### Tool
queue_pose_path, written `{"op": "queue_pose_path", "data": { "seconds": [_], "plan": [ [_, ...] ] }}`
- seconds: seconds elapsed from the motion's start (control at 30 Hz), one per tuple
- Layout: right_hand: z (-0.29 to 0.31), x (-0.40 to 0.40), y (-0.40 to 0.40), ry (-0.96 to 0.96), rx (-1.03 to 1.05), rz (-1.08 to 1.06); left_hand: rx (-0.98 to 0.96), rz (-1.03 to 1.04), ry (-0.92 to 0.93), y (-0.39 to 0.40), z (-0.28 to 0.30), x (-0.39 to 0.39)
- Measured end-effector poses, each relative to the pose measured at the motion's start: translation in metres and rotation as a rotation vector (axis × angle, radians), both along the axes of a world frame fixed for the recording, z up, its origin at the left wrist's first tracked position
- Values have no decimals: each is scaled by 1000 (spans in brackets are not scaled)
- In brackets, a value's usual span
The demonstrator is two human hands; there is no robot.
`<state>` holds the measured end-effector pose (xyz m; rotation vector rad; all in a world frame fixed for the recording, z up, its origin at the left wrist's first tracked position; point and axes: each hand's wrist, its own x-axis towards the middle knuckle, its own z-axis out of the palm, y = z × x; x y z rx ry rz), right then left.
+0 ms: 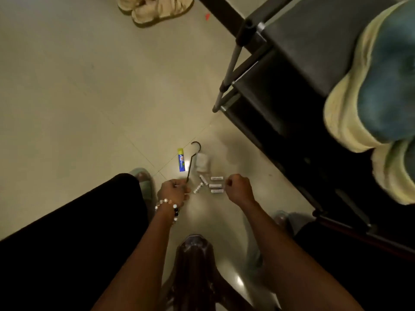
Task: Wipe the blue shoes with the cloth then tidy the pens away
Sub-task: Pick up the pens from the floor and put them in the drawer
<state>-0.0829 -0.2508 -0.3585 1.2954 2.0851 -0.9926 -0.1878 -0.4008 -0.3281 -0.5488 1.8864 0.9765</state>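
Seen from above, seated on a dark brown stool (195, 261), both forearms reaching down toward a pale tiled floor (78, 97). Left hand (173, 191), wrist ringed by a beaded bracelet (167, 206), curled with something thin and pale showing between the fingers and the lower end of a dark hooked wire (192, 161) running into it; grip closed, though exactly which of these it holds cannot be told. Right hand (238, 187) curled into a loose fist just beside a cluster of small white pens (212, 184), fingertips near the end of the upper ones; whether this grip pinches one or holds nothing cannot be told. Five or so short white pens lying on the floor between the two hands, three roughly parallel, two slanted. Just beyond them, a pale blurred bottle-like object (202, 162), and left of the hook a blue tube with a yellow cap (181, 159). Along the right edge of the floor, a black shoe rack (303, 63) with metal posts; on its upper shelf, the blue shoes (386, 93) with thick cream soles, close to the camera and blurred. Near the far edge of the floor, a pair of beige sandals (155, 7) and a small red scrap (207, 16). Dark-clad legs at both lower corners, a pale green slipper (143, 180) on the left foot.
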Motion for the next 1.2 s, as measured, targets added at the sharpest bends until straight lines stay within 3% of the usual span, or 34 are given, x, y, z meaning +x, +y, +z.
{"op": "queue_pose_path", "data": {
  "seconds": [0.23, 0.37, 0.47, 0.53, 0.67, 0.73, 0.8, 0.87, 0.97, 1.2],
  "plan": [
    [-91, -27, 5, 52, 209, 538, -8, 40, -16, 12, -74, -3],
    [-111, -19, 4, 167, 286, 642, 36, 69, -93, 23, -91, 1],
    [-111, -13, 9, 298, 260, 398, 98, 160, -201, 33, -92, 5],
    [-92, -11, 11, 374, 103, 241, 136, 253, -293, 41, -86, 6],
    [-44, -9, 8, 510, -327, 250, 113, 28, -323, 40, -87, 6],
    [-41, -5, 9, 532, -268, 22, 192, 52, -409, 37, -82, 6],
    [-54, -3, 14, 421, -77, -145, 216, 62, -410, 35, -77, 6],
    [-74, -2, 12, 213, -4, -31, 195, 14, -330, 32, -81, 6],
    [-96, -1, -6, 64, 44, 380, 139, 46, -260, 29, -86, 4],
    [-113, -1, -4, 212, 228, 562, 80, 141, -225, 22, -88, 5]
  ]
}}
